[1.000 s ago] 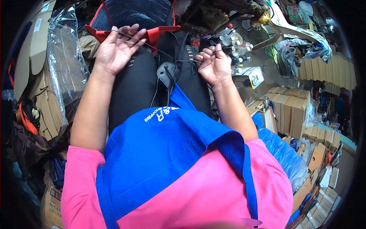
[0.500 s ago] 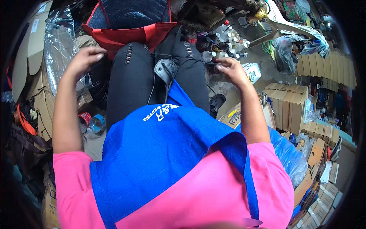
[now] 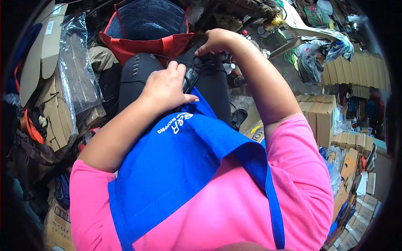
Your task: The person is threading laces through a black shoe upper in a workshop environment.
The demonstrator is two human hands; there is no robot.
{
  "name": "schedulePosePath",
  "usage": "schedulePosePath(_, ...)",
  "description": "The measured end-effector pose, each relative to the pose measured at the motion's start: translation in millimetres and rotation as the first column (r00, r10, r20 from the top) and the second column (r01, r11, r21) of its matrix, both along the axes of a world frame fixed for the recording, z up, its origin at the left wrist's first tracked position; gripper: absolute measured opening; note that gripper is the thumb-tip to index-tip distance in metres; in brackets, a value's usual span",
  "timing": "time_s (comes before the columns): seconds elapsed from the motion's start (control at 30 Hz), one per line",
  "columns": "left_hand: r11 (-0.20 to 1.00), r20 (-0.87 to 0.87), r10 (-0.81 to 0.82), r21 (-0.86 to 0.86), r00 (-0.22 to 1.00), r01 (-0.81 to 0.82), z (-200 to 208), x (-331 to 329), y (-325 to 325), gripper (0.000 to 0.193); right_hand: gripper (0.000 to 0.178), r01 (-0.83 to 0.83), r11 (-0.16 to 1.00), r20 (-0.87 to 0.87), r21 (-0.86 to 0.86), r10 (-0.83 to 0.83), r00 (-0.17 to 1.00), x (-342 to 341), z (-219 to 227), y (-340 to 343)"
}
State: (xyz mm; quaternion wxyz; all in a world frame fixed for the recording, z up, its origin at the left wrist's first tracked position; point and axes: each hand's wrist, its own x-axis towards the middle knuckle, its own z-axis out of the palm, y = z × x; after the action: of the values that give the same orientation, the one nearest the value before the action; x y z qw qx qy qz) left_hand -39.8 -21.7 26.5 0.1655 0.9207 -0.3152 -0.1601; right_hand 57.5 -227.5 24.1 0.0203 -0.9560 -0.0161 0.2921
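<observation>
A black leather piece (image 3: 191, 78), which looks like part of a shoe, is held between my black-trousered thighs (image 3: 213, 83). My left hand (image 3: 164, 85) lies over its near left side, fingers bent around it and thumb stretched toward the blue apron (image 3: 180, 146). Beyond it, my right hand (image 3: 217, 41) is curled over the far part of the dark work, above my right knee. Its fingertips are partly hidden, and what they grip cannot be made out. A thin dark thread (image 3: 164, 57) runs across my lap beside the piece.
An open red bag (image 3: 138, 46) with a silvery lining stands beyond my knees. Small bottles (image 3: 229, 67) stand right of my right knee, and a black sandal (image 3: 238, 117) lies nearby. Cardboard boxes (image 3: 318, 119) are stacked at right. Cardboard sheets and clear plastic (image 3: 77, 71) fill the left.
Both hands were spread wide to either side of my knees. They have come inward: the left onto the leather piece, the right to its far end, covering much of the bottles.
</observation>
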Motion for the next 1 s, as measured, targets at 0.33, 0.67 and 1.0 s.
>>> schedulePosePath(0.33, 0.947, 0.27, -0.28, -0.079, 0.921, 0.311, -35, 17, -1, 0.063, 0.019, 0.459, 0.64, -0.323, 0.616, -0.326, 0.888, -46, -12, -64)
schedulePosePath(0.67, 0.901, 0.325, -0.4, -0.03, 0.857, 0.432, -17, 38, 39, 0.038, 0.029, 0.282, 0.291, -0.172, 0.914, -0.352, 0.92, -115, -35, -33)
schedulePosePath(1.0, 0.953, 0.262, -0.295, 0.006, 0.919, 0.304, -20, -12, 28, 0.053, 0.03, 0.127, 0.622, 0.093, 0.773, -0.308, 0.947, -86, -48, -19)
